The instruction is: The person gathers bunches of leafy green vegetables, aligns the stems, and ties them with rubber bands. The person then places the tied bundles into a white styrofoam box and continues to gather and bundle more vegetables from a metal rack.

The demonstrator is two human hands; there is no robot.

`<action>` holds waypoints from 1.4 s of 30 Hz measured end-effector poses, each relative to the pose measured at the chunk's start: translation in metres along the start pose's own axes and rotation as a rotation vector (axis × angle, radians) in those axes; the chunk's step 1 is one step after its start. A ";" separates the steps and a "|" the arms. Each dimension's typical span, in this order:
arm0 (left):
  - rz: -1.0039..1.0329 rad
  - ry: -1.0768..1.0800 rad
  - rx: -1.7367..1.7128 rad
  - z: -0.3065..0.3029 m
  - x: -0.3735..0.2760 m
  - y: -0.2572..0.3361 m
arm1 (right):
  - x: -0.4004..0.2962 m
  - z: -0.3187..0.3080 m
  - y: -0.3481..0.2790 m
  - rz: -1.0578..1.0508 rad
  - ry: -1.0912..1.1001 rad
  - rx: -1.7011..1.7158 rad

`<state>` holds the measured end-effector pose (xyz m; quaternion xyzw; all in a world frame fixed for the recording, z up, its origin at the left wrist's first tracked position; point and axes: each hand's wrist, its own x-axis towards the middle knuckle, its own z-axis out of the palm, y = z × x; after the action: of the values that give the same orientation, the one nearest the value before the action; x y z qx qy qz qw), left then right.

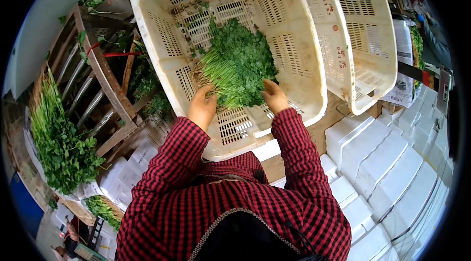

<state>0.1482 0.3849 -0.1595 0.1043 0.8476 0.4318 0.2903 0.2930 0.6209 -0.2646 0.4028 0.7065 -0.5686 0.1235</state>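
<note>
A bunch of coriander (244,60) lies on the floor of a deep cream plastic crate (285,102) in front of me. Its pale stems and roots point left, its dark leaves right. At the root end, my left hand (202,108) reaches over the crate's near side, thumb a little apart from the fingers. My right hand (275,97) is at the leafy edge opposite, fingertips against the leaves. Whether either hand grips the bunch cannot be made out, since some fingertips are hidden. Loose leaves and stalks litter the crate floor behind the bunch.
Another cream crate (371,36) stands to the right. White foam boxes (379,165) are stacked at the lower right. On the left are a brown metal rack frame (105,73) with a red strap (123,54) and more leafy bunches (64,150) near newspaper (127,174).
</note>
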 end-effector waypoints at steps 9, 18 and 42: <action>0.414 0.289 0.661 -0.061 0.002 0.001 | 0.092 0.180 0.008 -0.903 0.060 -1.798; 0.444 0.232 0.546 -0.059 0.008 -0.011 | 0.152 0.250 -0.016 -0.583 -0.565 -1.389; 0.792 -0.098 0.648 -0.055 0.016 -0.027 | -0.220 0.104 0.248 0.679 0.970 0.539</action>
<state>0.1054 0.3382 -0.1624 0.5222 0.8187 0.2185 0.0966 0.5817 0.4401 -0.3338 0.8316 0.3479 -0.4090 -0.1422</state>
